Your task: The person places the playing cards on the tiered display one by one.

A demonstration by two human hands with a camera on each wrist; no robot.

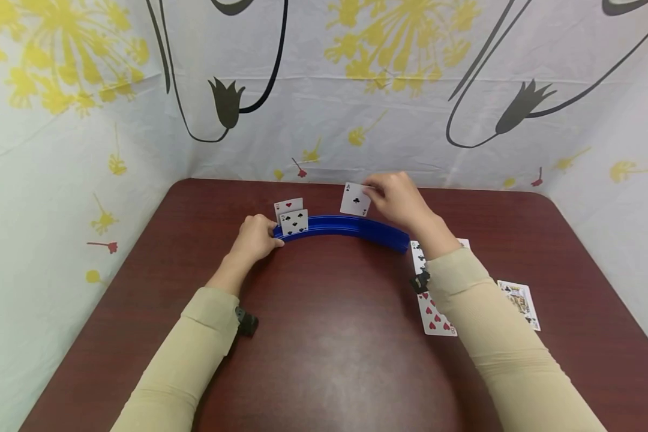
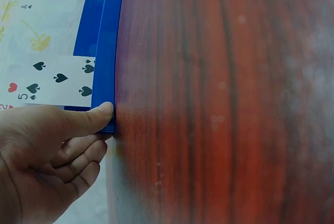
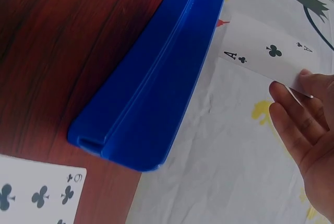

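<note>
My left hand (image 1: 255,239) grips the left end of a curved blue card holder (image 1: 335,225), thumb on its front face in the left wrist view. Close to that hand, a five of spades (image 1: 294,222) stands in the holder, overlapping a red heart card (image 1: 287,206) behind it. An ace of clubs (image 1: 354,200) is pinched by its edge between thumb and fingers of my right hand (image 1: 398,195). It is held upright, face toward me, above the middle of the holder. In the right wrist view the ace (image 3: 271,51) appears beyond the holder's back edge.
Right of the holder, a clubs card (image 1: 418,255) and a hearts card (image 1: 436,315) lie face up, partly hidden by my right forearm. A king (image 1: 520,303) lies farther right on the dark red table (image 1: 335,336). A patterned cloth (image 1: 302,120) hangs behind the table.
</note>
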